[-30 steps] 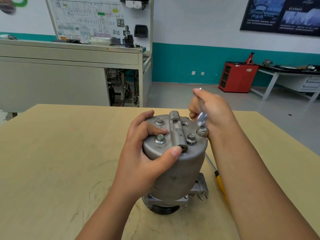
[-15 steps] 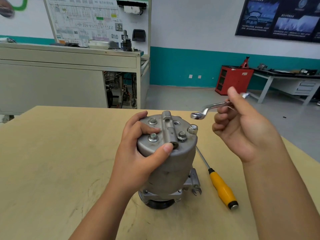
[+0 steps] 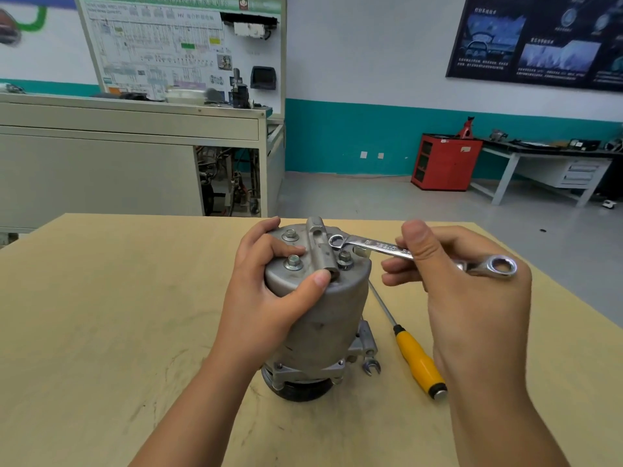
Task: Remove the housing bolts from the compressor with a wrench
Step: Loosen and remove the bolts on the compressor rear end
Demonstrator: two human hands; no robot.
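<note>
Stands upright on the pale wooden worktop [image 3: 101, 315], broad board left of it: grey cast-metal cylindrical compressor [image 3: 330, 318], top rim clasped by the left grip [image 3: 266, 298], thumb in front, fingers curled over the cap among the silver hex housing bolts [image 3: 292, 262]. Pinches a polished steel ring-ended wrench [image 3: 374, 246] by the shank: right grip [image 3: 472, 298], just right of the compressor, one ring over the cap's right rear. Lies right of the compressor's base, short of the worktop's right edge: yellow-handled screwdriver [image 3: 418, 362].
</note>
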